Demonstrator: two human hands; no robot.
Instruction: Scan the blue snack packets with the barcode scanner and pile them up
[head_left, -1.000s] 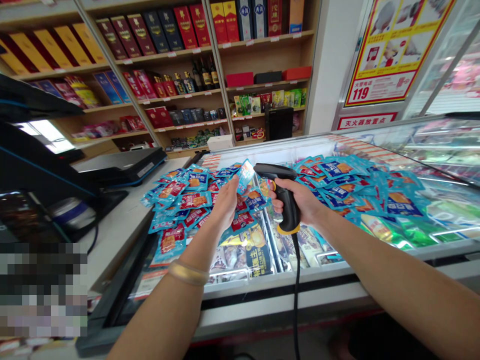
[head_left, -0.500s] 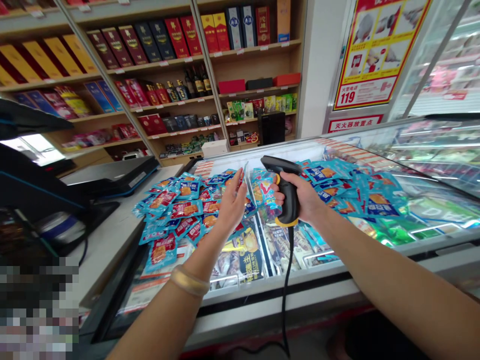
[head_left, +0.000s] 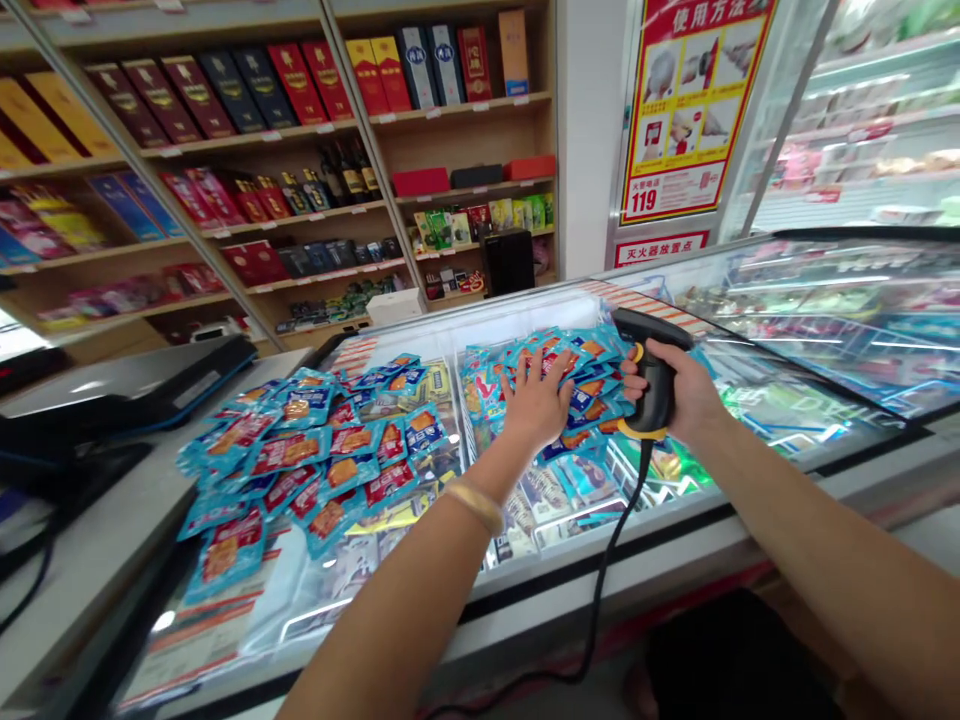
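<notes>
My left hand (head_left: 536, 400), with a gold bangle at the wrist, lies with fingers spread on the right pile of blue snack packets (head_left: 592, 400). In my right hand (head_left: 679, 390) is a black and yellow barcode scanner (head_left: 654, 385), its cable hanging down in front of the freezer. The scanner is just right of that pile and hides part of it. A second pile of blue and red packets (head_left: 292, 450) spreads over the left part of the glass top. Between the two piles a strip of glass shows.
Under both piles is the glass-topped chest freezer (head_left: 570, 570). At the left a counter (head_left: 112, 530) carries a flat dark device (head_left: 150, 385). Shelves of boxes and bottles (head_left: 360, 220) stand behind, beside a wall poster (head_left: 694, 110).
The view has turned right. My left hand has moved from the left pile onto the right one, fingers now spread. The right hand, still holding the scanner, has shifted right, and the right pile is more gathered.
</notes>
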